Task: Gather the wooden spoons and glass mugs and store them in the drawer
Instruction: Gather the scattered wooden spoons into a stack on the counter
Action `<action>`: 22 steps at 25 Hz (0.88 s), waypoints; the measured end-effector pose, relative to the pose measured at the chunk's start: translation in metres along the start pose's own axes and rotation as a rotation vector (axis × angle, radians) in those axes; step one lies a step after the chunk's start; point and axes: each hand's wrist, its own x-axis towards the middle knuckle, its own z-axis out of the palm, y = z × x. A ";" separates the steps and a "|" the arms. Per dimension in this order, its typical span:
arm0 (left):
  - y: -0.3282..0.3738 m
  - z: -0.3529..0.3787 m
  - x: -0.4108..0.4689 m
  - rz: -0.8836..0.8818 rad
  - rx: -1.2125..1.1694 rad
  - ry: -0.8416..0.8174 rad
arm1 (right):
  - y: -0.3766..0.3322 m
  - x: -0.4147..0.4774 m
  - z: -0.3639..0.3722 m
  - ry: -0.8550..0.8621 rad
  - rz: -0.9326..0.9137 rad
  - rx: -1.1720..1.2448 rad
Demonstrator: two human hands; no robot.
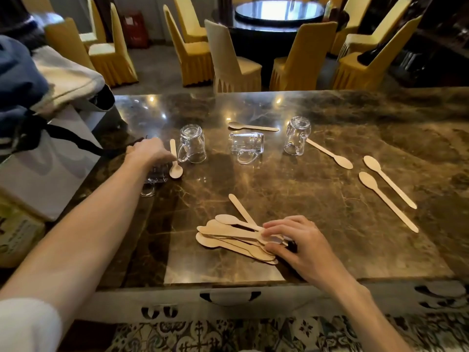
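The right hand (pixel 302 240) pinches a fanned bundle of wooden spoons (pixel 228 237) at six o'clock on the marble worktop (pixel 330 212). At nine o'clock the left hand (pixel 149 151) curls over a glass mug (pixel 157 175) beside a single spoon (pixel 175 161). Three more mugs (pixel 245 144) and four loose spoons (pixel 385 199) lie from twelve to three o'clock. The drawer handle (pixel 229 297) sits below the near edge.

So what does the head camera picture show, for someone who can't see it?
A person's right hand presses on a pile of wooden spoons on a marble table, while the left hand reaches a spoon beside glass mugs. More spoons lie scattered; the drawer below is shut.
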 end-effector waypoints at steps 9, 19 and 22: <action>0.004 0.006 0.010 -0.002 -0.017 0.024 | 0.027 0.002 -0.035 0.178 0.103 -0.050; 0.002 0.004 0.016 -0.037 -0.416 0.031 | 0.113 -0.025 -0.105 0.433 0.781 -0.500; 0.000 -0.004 0.018 -0.059 -0.486 0.158 | 0.112 -0.019 -0.106 0.382 0.812 -0.517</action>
